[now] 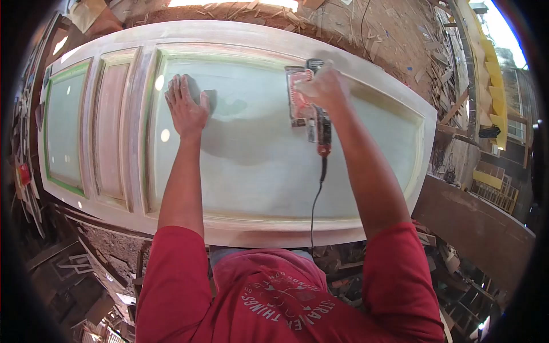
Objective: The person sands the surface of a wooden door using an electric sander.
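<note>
A panelled wooden door (251, 228) lies flat before me, its large panel (257, 160) coated pale green-white with dust. My right hand (326, 86) is wrapped round a red and black electric sander (299, 100) near the door's far side. The sander sits over the upper part of the large panel, and its black cord (315, 206) runs down toward my body. My left hand (186, 108) lies on the left part of the same panel with its fingers stretched out and nothing in it.
Wood scraps and shavings (394, 34) litter the ground beyond the door. To the right, a brown board (474, 223) reaches out from near the door's corner. Yellow sheets (493, 80) hang farther right. Timber pieces (74, 263) lie below the left side.
</note>
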### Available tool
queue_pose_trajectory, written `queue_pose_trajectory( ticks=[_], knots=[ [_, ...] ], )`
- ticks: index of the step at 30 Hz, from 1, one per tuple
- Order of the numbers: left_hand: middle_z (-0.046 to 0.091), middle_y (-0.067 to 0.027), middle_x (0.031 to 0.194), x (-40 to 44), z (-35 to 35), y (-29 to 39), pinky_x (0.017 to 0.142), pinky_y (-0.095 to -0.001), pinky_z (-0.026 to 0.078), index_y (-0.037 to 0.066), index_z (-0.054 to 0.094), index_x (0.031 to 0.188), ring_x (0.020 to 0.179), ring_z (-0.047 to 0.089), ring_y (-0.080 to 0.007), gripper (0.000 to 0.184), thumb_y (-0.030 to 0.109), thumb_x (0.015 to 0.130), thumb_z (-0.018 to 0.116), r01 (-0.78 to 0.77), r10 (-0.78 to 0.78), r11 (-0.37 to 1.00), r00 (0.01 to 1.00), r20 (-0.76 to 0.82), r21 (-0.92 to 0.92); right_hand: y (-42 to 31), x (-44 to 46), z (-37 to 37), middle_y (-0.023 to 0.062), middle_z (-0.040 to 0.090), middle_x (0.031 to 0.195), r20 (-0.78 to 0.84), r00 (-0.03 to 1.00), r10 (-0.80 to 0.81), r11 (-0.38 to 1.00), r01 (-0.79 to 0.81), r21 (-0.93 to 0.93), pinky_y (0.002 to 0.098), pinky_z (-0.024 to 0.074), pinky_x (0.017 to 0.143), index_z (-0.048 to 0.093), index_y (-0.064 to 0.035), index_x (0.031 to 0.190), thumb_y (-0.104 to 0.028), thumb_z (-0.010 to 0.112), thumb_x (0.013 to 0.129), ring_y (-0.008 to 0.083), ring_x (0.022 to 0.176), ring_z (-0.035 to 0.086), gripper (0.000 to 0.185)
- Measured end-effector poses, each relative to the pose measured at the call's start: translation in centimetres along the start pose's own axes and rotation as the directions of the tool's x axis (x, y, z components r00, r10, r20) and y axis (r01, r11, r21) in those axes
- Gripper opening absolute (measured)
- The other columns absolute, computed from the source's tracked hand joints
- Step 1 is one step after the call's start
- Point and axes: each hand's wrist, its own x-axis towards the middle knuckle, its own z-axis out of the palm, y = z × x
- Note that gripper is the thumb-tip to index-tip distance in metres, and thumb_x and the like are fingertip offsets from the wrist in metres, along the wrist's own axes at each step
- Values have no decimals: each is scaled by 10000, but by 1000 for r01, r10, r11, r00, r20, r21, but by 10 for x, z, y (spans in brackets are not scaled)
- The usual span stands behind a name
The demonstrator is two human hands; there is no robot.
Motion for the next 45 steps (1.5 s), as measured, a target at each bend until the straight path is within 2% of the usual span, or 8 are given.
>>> queue_pose_trajectory(
  ticks=[7, 10, 16, 23, 28, 35, 38, 45],
  knots=[
    [423, -203, 1710, 1, 3, -19, 1370, -568, 172, 25, 396, 1665, 1630, 315, -403, 737, 228, 985, 594, 8, -19, 979, 998, -52, -203, -144, -13, 25, 186, 777, 1237, -120, 983, -139, 989, 143, 27, 400, 622, 990, 714, 43, 1283, -360, 799, 815, 323, 1166, 770, 624],
    [421, -194, 1712, -1, 5, -24, 1371, -576, 160, 30, 379, 1673, 1634, 310, -394, 746, 221, 983, 589, -1, -11, 967, 999, -46, -256, -194, -11, 23, 192, 779, 1231, 69, 968, -242, 969, 245, -35, 404, 624, 984, 626, 74, 1374, -338, 800, 842, 312, 1165, 773, 695],
    [364, -177, 1754, -1, 5, -30, 1367, -604, 137, 50, 353, 1693, 1652, 274, -381, 766, 223, 989, 599, -87, 93, 985, 995, 37, -151, -202, -31, 21, 201, 788, 1210, 82, 994, -77, 994, 71, 85, 398, 625, 961, 479, 97, 1485, -402, 797, 899, 306, 1169, 773, 833],
    [327, -166, 1778, 8, 17, 24, 1371, -567, 142, 40, 368, 1688, 1660, 259, -367, 778, 289, 995, 619, -348, 373, 926, 907, 198, -148, -92, -32, 18, 211, 786, 1237, -53, 994, 93, 985, -84, 153, 408, 602, 1026, 605, 63, 1397, -392, 764, 878, 342, 1202, 756, 707],
    [354, -182, 1758, 2, 46, 108, 1373, -545, 163, 29, 393, 1673, 1653, 274, -363, 769, 309, 996, 626, -498, 534, 844, 817, 217, -198, 3, -26, 16, 284, 750, 1283, -138, 967, 213, 956, -177, 235, 453, 585, 1051, 594, 87, 1367, -501, 817, 801, 405, 1234, 728, 846],
    [468, -194, 1668, -33, 82, 240, 1361, -543, 230, 12, 458, 1619, 1591, 371, -373, 738, 277, 958, 650, -535, 589, 804, 776, 226, -260, 148, -30, -19, 237, 722, 1395, -36, 934, 356, 926, -348, 145, 437, 570, 1105, 560, 30, 1479, -456, 774, 845, 368, 1310, 705, 827],
    [492, -200, 1648, -48, 95, 278, 1357, -546, 243, 9, 487, 1596, 1579, 387, -380, 720, 269, 946, 657, -537, 590, 801, 784, 194, -266, 225, -26, -19, 294, 729, 1330, -87, 917, 389, 912, -369, 180, 466, 567, 1093, 601, 73, 1364, -558, 828, 797, 429, 1279, 705, 878],
    [532, -167, 1631, -48, 88, 294, 1362, -510, 262, 33, 513, 1581, 1564, 416, -361, 711, 259, 926, 671, -541, 577, 815, 792, 198, -209, 387, -18, -30, 276, 727, 1356, -67, 846, 529, 843, -515, 157, 472, 585, 1058, 670, 46, 1347, -550, 844, 776, 403, 1278, 717, 844]
  ],
)
